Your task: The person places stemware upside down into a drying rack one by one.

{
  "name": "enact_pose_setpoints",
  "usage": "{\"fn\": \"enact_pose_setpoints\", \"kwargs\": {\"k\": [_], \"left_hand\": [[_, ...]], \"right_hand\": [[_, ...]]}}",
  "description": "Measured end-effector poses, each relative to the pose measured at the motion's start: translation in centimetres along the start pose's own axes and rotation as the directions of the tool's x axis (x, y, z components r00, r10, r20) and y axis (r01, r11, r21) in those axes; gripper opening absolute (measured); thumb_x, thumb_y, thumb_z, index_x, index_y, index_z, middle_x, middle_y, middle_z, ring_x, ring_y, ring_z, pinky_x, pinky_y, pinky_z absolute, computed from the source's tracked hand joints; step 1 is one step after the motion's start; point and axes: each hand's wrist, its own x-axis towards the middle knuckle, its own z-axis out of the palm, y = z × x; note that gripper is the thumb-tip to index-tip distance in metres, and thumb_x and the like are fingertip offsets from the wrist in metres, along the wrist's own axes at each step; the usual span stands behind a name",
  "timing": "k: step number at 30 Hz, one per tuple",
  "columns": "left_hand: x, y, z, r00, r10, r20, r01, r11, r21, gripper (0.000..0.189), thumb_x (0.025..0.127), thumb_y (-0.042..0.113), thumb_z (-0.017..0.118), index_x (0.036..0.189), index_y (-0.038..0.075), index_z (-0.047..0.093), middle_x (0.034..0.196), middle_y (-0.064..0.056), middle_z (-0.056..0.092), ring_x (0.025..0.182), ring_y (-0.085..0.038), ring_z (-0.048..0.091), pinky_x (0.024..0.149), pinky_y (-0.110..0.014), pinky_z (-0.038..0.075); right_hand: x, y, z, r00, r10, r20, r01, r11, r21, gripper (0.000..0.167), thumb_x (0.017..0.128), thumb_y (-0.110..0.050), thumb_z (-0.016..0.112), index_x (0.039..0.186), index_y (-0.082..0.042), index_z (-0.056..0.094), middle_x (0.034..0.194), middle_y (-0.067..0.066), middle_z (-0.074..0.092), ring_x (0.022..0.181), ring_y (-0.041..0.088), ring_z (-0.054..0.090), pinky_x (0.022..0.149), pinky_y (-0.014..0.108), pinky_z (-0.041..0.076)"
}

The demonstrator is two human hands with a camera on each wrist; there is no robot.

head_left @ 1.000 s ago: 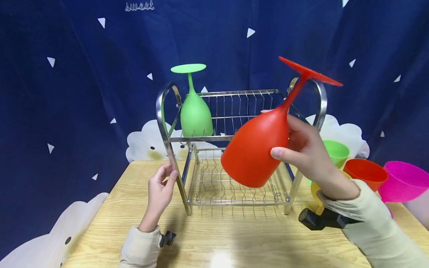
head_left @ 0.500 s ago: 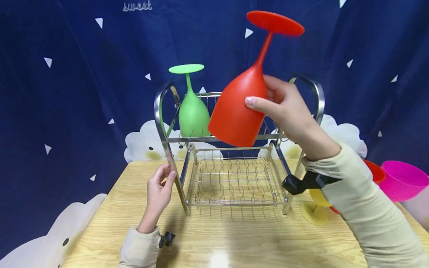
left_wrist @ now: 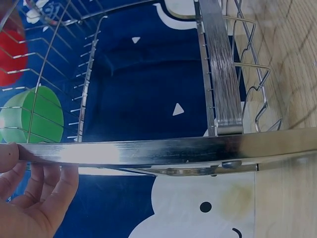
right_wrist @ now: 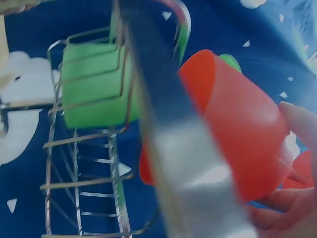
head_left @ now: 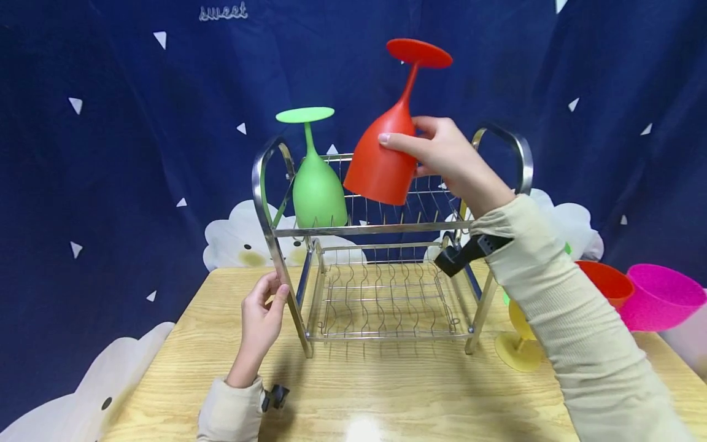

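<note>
My right hand (head_left: 442, 150) grips a red plastic goblet (head_left: 383, 162) by its bowl, thumb on the near side. The goblet is upside down and tilted, its foot up and its rim above the upper tier of a metal dish rack (head_left: 381, 229). To its left a green goblet (head_left: 319, 193) stands inverted on that tier. My left hand (head_left: 264, 313) holds the rack's left front post. In the left wrist view the thumb and fingers (left_wrist: 62, 191) lie on opposite sides of the post. The right wrist view shows the red bowl (right_wrist: 242, 129) behind a blurred metal bar (right_wrist: 178, 129).
On the table's right stand a yellow goblet (head_left: 519, 353), another red goblet (head_left: 607, 282) and a magenta goblet (head_left: 663, 298), partly behind my right sleeve (head_left: 574, 319). The lower wire tier (head_left: 386, 301) spans the rack's legs. A dark blue curtain (head_left: 138, 153) hangs behind.
My right hand has carried the red goblet left and away from me over the upper tier, first up, then slightly down. The goblet has turned more upright. My left hand stays on the post.
</note>
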Motion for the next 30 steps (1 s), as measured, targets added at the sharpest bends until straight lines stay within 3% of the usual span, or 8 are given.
{"fn": "enact_pose_setpoints", "kwargs": {"k": [5, 10, 13, 19, 25, 30], "left_hand": [[0.0, 0.3, 0.1, 1.000, -0.004, -0.002, 0.004, 1.000, -0.006, 0.012, 0.087, -0.007, 0.054, 0.098, -0.011, 0.058, 0.078, -0.012, 0.058, 0.074, -0.009, 0.058, 0.060, -0.017, 0.052], [0.1, 2.1, 0.3, 1.000, 0.022, 0.003, -0.022, 1.000, -0.005, 0.013, 0.085, -0.011, 0.053, 0.097, -0.016, 0.056, 0.077, -0.020, 0.057, 0.073, -0.004, 0.056, 0.060, -0.019, 0.052], [0.2, 2.9, 0.3, 1.000, 0.020, -0.002, -0.020, 1.000, 0.007, 0.012, 0.085, -0.012, 0.053, 0.096, -0.016, 0.055, 0.076, -0.017, 0.057, 0.073, -0.006, 0.057, 0.060, -0.018, 0.052], [0.4, 3.0, 0.4, 1.000, 0.016, -0.002, -0.016, 1.000, 0.017, 0.012, 0.085, -0.012, 0.052, 0.096, -0.016, 0.056, 0.075, -0.013, 0.056, 0.072, -0.011, 0.058, 0.059, -0.018, 0.052], [0.2, 2.9, 0.4, 1.000, 0.010, 0.002, -0.010, 1.000, -0.011, 0.013, 0.085, -0.012, 0.052, 0.097, -0.017, 0.055, 0.076, -0.021, 0.055, 0.071, -0.005, 0.056, 0.058, -0.016, 0.051], [0.0, 2.8, 0.3, 1.000, -0.003, -0.006, 0.004, 1.000, 0.012, 0.012, 0.085, -0.012, 0.052, 0.096, -0.016, 0.055, 0.076, -0.016, 0.055, 0.071, -0.007, 0.056, 0.058, -0.020, 0.053]], "right_hand": [[1.0, 0.6, 0.5, 0.999, 0.051, -0.014, -0.053, 0.982, -0.179, 0.062, 0.080, -0.038, 0.066, 0.129, -0.006, 0.047, 0.109, 0.014, 0.058, 0.093, 0.024, 0.057, 0.080, 0.036, 0.050], [1.5, 1.0, 0.7, 0.999, 0.014, -0.036, -0.026, 0.934, -0.355, 0.064, 0.078, -0.038, 0.068, 0.129, -0.005, 0.046, 0.109, 0.014, 0.059, 0.094, 0.026, 0.056, 0.080, 0.038, 0.049], [1.6, 1.2, 0.9, 0.999, -0.013, -0.040, -0.003, 0.926, -0.378, 0.064, 0.079, -0.036, 0.069, 0.130, -0.004, 0.045, 0.110, 0.015, 0.059, 0.095, 0.027, 0.056, 0.080, 0.040, 0.049], [1.8, 1.8, 1.6, 1.000, -0.012, 0.005, 0.013, 0.922, -0.387, 0.063, 0.080, -0.028, 0.069, 0.131, -0.002, 0.042, 0.113, 0.016, 0.056, 0.098, 0.028, 0.055, 0.082, 0.041, 0.049], [1.8, 2.2, 2.3, 0.999, 0.037, 0.031, -0.021, 0.913, -0.408, 0.065, 0.078, -0.028, 0.070, 0.130, -0.002, 0.040, 0.112, 0.015, 0.056, 0.096, 0.027, 0.055, 0.079, 0.040, 0.050], [1.7, 2.5, 2.9, 0.992, 0.092, 0.085, -0.049, 0.907, -0.419, 0.069, 0.078, -0.027, 0.071, 0.131, -0.001, 0.037, 0.113, 0.014, 0.054, 0.096, 0.028, 0.054, 0.081, 0.038, 0.050]]}}
